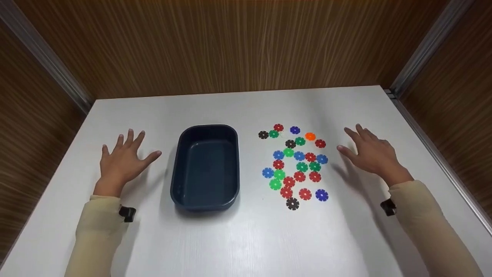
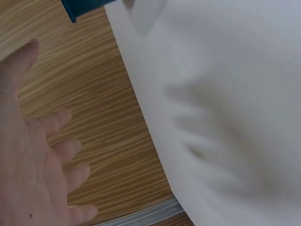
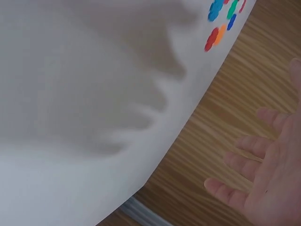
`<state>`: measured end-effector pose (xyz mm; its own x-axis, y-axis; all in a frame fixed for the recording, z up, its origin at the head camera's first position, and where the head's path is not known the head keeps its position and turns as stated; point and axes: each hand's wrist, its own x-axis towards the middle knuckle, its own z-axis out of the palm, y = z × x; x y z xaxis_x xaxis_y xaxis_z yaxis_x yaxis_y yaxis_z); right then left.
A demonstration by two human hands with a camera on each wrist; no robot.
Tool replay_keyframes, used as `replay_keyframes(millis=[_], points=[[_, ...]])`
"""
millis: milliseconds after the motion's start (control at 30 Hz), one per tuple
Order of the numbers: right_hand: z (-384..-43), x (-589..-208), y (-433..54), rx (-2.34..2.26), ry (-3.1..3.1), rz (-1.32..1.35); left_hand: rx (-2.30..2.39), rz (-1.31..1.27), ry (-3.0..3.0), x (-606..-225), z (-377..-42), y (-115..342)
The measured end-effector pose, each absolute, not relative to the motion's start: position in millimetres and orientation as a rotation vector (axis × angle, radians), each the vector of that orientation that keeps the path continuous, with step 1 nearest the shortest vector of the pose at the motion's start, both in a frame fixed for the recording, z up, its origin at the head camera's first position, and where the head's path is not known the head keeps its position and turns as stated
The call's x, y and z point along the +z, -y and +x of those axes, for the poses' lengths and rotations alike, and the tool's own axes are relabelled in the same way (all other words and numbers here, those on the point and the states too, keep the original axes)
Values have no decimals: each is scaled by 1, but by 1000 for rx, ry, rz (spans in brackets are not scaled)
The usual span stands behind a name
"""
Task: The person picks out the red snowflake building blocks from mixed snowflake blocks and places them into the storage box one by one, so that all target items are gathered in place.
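Observation:
My left hand (image 1: 122, 161) hovers with fingers spread to the left of a dark blue rectangular tub (image 1: 207, 206), touching nothing. In the left wrist view the same hand (image 2: 37, 155) shows its palm side, and a corner of the tub (image 2: 84, 5) appears at the top. Over on the right, my right hand (image 1: 371, 154) is held above the table with fingers apart and nothing in them. Nearest to it are the notched plastic discs, among them a blue disc (image 1: 322, 159) and a dark red disc (image 1: 320, 143). Empty palm and fingers of the right hand (image 3: 268, 169) show in the right wrist view.
Several flat discs lie scattered right of the tub: an orange disc (image 1: 310, 136), a black disc (image 1: 292, 204), a light green disc (image 1: 275, 184) and others. The white table (image 1: 250, 246) meets a wood-grain panel (image 1: 230, 46) behind and more panels at both sides.

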<state>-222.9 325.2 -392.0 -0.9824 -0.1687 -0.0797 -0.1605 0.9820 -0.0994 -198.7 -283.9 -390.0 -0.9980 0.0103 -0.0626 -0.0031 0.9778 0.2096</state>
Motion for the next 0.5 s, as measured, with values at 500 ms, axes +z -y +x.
replay_keyframes(millis=[500], points=[[-197, -403, -289, -466, -2935, -466, 822, 64, -2822, -406, -191, 264]])
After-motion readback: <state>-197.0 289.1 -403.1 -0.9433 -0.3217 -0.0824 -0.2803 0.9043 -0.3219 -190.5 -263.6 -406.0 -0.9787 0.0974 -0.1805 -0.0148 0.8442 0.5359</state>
